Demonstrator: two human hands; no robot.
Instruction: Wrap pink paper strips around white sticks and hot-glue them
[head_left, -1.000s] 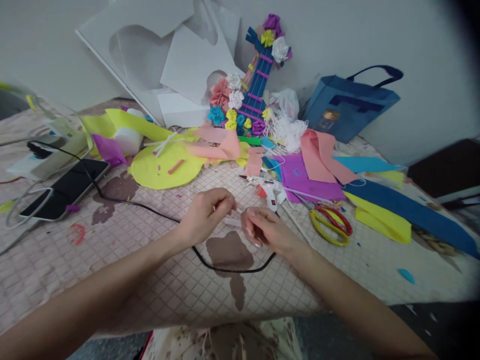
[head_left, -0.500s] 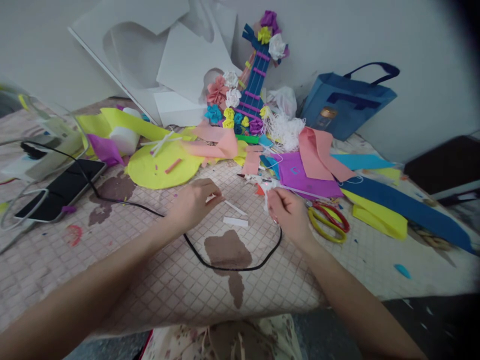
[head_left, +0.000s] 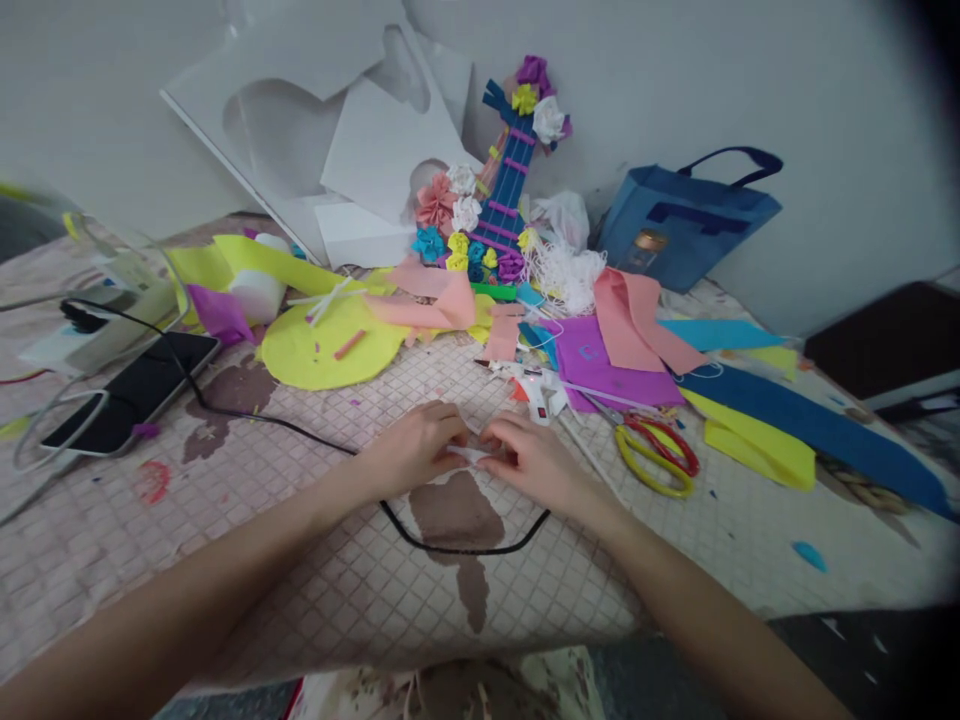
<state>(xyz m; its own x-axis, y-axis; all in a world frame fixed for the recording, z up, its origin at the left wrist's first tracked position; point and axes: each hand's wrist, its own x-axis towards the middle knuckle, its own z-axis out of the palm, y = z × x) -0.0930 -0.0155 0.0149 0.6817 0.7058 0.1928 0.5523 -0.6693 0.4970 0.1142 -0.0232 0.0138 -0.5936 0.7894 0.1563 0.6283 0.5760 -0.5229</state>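
My left hand point(head_left: 420, 448) and my right hand point(head_left: 529, 460) meet low over the quilted table cover point(head_left: 300, 560), fingertips pinched together on a small white strip point(head_left: 471, 453) between them. A thin white stick was in the left hand earlier; I cannot make it out now. Just beyond the right hand lies a white glue gun point(head_left: 538, 392) with a red light, and its black cable point(head_left: 465, 545) loops under both wrists.
Yellow-and-red scissors point(head_left: 658, 458) lie right of my hands. Coloured felt sheets point(head_left: 600, 355), a yellow disc point(head_left: 330, 345), a blue felt guitar with paper flowers point(head_left: 502, 190), white foam boards point(head_left: 330, 130) and a blue bag point(head_left: 686, 215) crowd the back. A phone point(head_left: 127, 390) lies left.
My right hand came back from the glue gun to the left hand. Both hands dropped to the cover and closed on the white strip that lay there.
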